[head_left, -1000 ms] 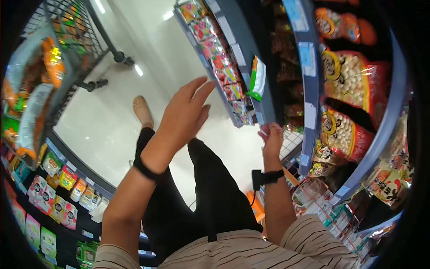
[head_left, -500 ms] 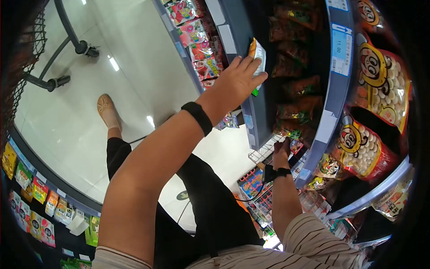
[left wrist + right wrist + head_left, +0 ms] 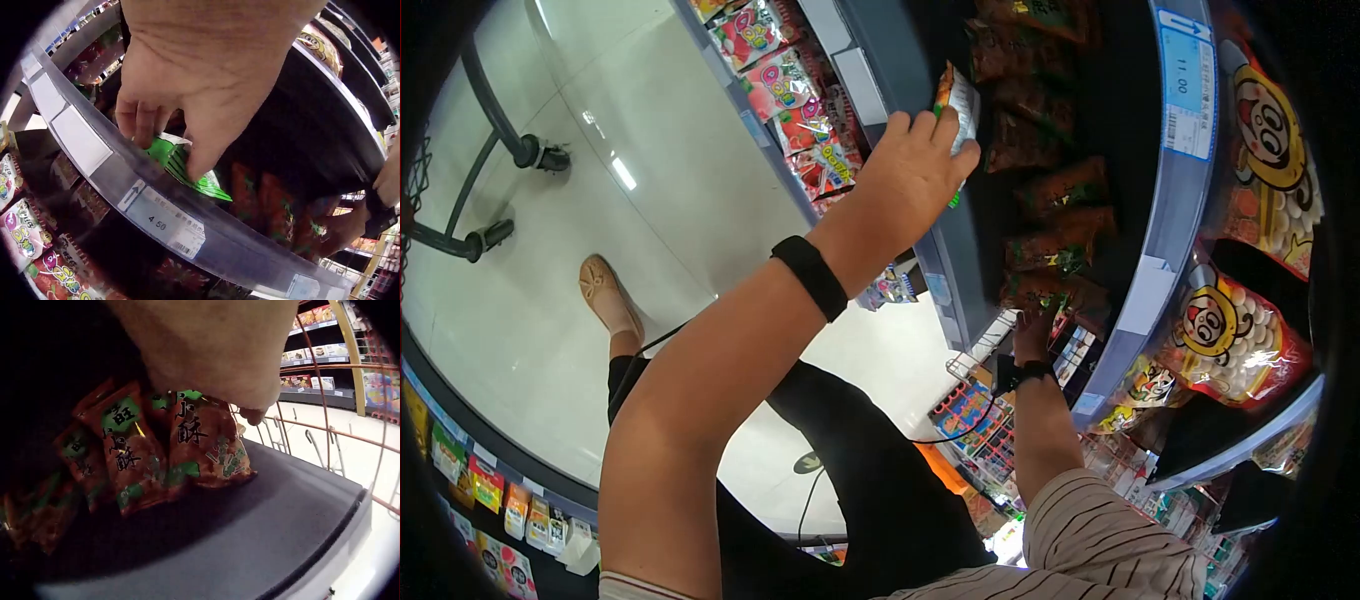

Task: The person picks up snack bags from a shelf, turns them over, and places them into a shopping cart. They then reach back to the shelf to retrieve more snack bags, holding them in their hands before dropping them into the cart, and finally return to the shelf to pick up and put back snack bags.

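My left hand [image 3: 910, 165] is over the dark shelf, gripping a small snack bag [image 3: 964, 108] with an orange corner and a pale side. In the left wrist view the fingers and thumb close round that bag, whose green striped end [image 3: 199, 181] pokes out beside the shelf's front lip. At the near end of the same shelf, my right hand [image 3: 1032, 335] touches the last brown snack bag [image 3: 209, 444] in a row. Its fingers are mostly hidden behind that bag in the right wrist view, so I cannot tell how they are bent.
More brown snack bags [image 3: 1060, 190] line the shelf. Colourful candy packets [image 3: 780, 85] fill a lower shelf to the left. On the right, large bags of white round snacks [image 3: 1215, 320] sit behind a price rail [image 3: 1185, 90]. Cart wheels [image 3: 545, 155] stand on the floor; a wire rack [image 3: 312, 434] adjoins the shelf end.
My left hand has moved from over the floor onto the shelf and taken hold of the snack bag. My right hand has shifted to the brown bags. The view has swung towards the shelf.
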Demonstrator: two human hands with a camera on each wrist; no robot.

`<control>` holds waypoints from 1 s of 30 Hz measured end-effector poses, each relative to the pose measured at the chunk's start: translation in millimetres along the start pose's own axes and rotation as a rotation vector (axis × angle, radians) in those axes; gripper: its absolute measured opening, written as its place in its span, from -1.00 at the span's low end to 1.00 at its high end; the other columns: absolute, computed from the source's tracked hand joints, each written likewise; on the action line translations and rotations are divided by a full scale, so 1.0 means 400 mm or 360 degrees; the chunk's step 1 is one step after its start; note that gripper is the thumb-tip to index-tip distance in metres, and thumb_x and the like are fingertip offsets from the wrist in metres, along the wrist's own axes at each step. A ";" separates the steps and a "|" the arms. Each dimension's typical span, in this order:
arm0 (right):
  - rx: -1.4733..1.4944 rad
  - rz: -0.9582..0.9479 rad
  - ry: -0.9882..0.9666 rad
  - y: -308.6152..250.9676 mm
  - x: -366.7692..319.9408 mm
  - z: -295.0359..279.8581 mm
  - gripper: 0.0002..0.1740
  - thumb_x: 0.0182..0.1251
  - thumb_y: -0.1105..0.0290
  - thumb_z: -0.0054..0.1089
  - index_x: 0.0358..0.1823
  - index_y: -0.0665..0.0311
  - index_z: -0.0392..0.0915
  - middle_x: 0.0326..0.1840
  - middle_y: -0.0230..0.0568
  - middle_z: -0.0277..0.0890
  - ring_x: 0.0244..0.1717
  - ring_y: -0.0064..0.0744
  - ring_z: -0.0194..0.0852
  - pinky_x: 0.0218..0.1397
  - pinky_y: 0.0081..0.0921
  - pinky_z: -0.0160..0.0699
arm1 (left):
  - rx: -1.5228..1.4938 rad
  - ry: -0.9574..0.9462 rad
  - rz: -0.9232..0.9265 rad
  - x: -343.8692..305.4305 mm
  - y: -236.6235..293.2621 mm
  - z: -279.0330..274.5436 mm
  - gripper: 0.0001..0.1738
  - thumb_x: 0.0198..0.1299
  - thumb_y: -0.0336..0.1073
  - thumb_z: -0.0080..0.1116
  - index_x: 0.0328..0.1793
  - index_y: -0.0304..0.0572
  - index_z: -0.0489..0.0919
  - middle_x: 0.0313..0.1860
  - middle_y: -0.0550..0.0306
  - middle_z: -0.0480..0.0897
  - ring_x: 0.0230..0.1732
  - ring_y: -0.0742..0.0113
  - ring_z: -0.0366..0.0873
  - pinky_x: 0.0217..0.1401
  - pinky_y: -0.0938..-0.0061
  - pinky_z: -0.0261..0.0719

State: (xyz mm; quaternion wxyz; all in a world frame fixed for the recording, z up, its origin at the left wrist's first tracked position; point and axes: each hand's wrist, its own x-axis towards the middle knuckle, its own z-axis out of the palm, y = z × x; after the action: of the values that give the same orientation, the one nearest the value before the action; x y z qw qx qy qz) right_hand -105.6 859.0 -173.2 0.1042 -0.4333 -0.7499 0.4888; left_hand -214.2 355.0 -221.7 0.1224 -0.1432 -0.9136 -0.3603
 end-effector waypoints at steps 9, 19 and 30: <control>0.0416 0.0074 -0.0904 -0.021 0.171 0.010 -0.51 0.59 -0.03 0.11 0.40 -0.04 0.38 0.13 -0.24 0.40 0.11 -0.40 0.43 0.05 -0.47 0.57 | -0.0243 0.0324 -0.0046 -0.034 -0.023 0.034 -0.42 0.17 -0.40 0.32 0.38 0.01 0.57 0.36 -0.13 0.55 0.20 0.00 0.57 0.18 0.14 0.44; 0.0171 -0.0205 0.0013 0.009 0.000 0.062 -0.21 0.63 -0.30 -0.24 0.66 -0.01 0.03 0.67 -0.03 0.16 0.62 0.03 0.18 0.65 -0.03 0.16 | -0.0347 0.0543 -0.0036 -0.026 -0.028 0.005 -0.37 0.19 -0.18 0.43 0.39 -0.16 0.54 0.30 -0.13 0.57 0.35 -0.08 0.49 0.35 0.06 0.41; 0.0488 -0.0374 -0.0280 0.018 0.323 0.107 -0.38 0.63 -0.17 -0.03 0.47 0.06 0.41 0.38 -0.29 0.50 0.38 -0.31 0.46 0.44 -0.22 0.48 | -0.0647 0.0466 -0.0322 0.285 -0.144 -0.026 -0.15 0.21 0.16 0.34 0.41 -0.38 0.44 0.25 -0.36 0.53 0.32 -0.32 0.49 0.41 -0.02 0.45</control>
State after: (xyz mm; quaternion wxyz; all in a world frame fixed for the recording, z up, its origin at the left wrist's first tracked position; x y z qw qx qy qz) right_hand -204.6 929.7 -235.1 0.1594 -0.2777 -0.7182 0.6177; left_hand -338.8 327.4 -213.0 0.1855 -0.0193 -0.8047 -0.5637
